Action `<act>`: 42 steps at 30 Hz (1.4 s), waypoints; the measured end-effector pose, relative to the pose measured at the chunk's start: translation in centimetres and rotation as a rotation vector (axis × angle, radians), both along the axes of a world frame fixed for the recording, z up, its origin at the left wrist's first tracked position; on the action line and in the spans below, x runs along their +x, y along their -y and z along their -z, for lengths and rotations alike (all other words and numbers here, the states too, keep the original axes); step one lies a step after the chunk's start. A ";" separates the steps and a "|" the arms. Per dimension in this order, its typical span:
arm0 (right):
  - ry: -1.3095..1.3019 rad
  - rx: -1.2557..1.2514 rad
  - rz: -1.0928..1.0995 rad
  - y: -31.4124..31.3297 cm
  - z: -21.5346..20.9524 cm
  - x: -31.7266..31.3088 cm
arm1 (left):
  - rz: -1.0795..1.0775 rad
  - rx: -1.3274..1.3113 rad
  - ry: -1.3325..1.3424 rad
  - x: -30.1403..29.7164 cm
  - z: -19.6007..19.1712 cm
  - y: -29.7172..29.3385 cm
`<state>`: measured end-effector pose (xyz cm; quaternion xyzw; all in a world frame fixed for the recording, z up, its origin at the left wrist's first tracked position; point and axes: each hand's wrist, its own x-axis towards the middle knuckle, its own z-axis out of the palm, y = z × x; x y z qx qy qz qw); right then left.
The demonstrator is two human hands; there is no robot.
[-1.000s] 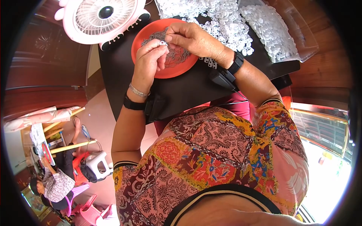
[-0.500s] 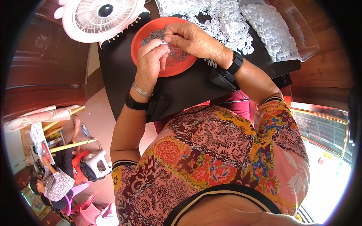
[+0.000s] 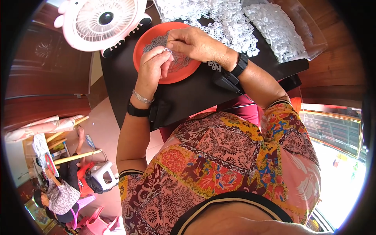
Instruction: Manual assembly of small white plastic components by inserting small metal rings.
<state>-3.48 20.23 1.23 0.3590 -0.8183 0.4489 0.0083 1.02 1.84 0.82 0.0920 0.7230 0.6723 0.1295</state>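
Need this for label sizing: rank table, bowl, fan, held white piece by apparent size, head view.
1. Black table
2. Pink fan, red bowl: too close to rank, fan cut off
3. White piece in left hand

Your black desk (image 3: 184, 98) has a smooth, dark top with its near edge toward you. Directly on it you have a round orange-red basin (image 3: 139, 55), a pink-and-white fan (image 3: 92, 37) at the far left, a loose heap of small white pieces (image 3: 237, 35) beyond and right of the basin, and a clear tray (image 3: 313, 43) at the far right.
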 end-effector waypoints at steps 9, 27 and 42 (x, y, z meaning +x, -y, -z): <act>-0.125 0.008 0.000 0.5 0.1 0.2 | -0.043 0.075 -0.047 0.5 0.1 -0.3; -0.268 0.558 0.278 -7.2 0.7 -4.8 | -0.101 0.099 -0.094 -0.8 0.8 0.5; 0.147 -0.013 0.283 -5.9 -0.2 -4.9 | -0.099 0.175 -0.012 -0.4 0.5 0.4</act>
